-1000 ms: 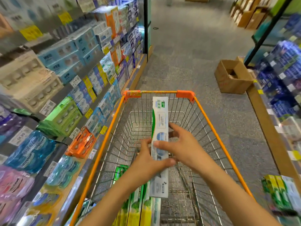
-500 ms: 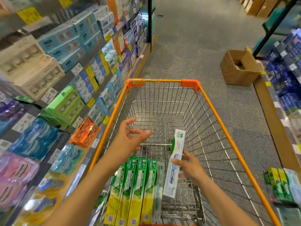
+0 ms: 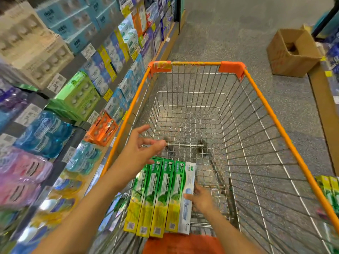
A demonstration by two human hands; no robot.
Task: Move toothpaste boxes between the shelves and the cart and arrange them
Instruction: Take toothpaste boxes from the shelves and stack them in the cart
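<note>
1. down at the near end of the cart, the white-and-blue toothpaste box lies flat as the rightmost of a row, touching the last of four green-and-yellow toothpaste boxes; all five run lengthwise, long axes pointing away from the person toward the cart's far end.
2. the right hand is nearest: it sits just right of the white box, fingers curled against its right edge with the fingertips on its top face, so it appears to press or lightly grip the box into the row.
3. the left hand hovers above the row's far left corner, fingers spread and loosely bent, holding nothing, and points toward the shelves on the left.
4. my judgement: the next box lies left of the cart, so the left hand is better placed to reach.
5. hard to make out: the boxes' near ends are cut off by an orange flap; shelf goods at lower left are blurred, and whether the right thumb is under the box is hidden.
</note>
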